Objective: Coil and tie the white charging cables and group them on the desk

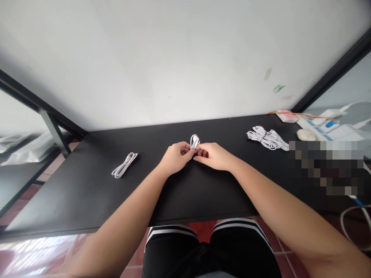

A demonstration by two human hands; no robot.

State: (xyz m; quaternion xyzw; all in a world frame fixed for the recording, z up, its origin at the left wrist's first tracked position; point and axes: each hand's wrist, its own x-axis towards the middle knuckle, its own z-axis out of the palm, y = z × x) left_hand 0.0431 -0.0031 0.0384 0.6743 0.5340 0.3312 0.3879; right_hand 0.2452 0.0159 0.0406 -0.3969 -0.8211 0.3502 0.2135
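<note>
A folded bundle of white cable (pixel 194 140) stands up from between my hands, just above the black tabletop. My left hand (pixel 176 157) pinches the middle of it between thumb and fingers. From the other side, my right hand (pixel 216 155) is closed at the bundle, its curled fingertips against the cable. The fingers cover the bundle's middle, so whether a tie goes round it there cannot be seen. To the left lies another coiled white cable (pixel 124 165), folded into a long loop.
On the right of the black table (pixel 203 193) lies a pile of white cables (pixel 267 138). Beyond it are a white mouse (pixel 306 134), a power strip (pixel 314 129) with plugs, and a pink-and-white packet (pixel 286 116). A white wall (pixel 174 69) rises behind. A blurred patch hides the right side.
</note>
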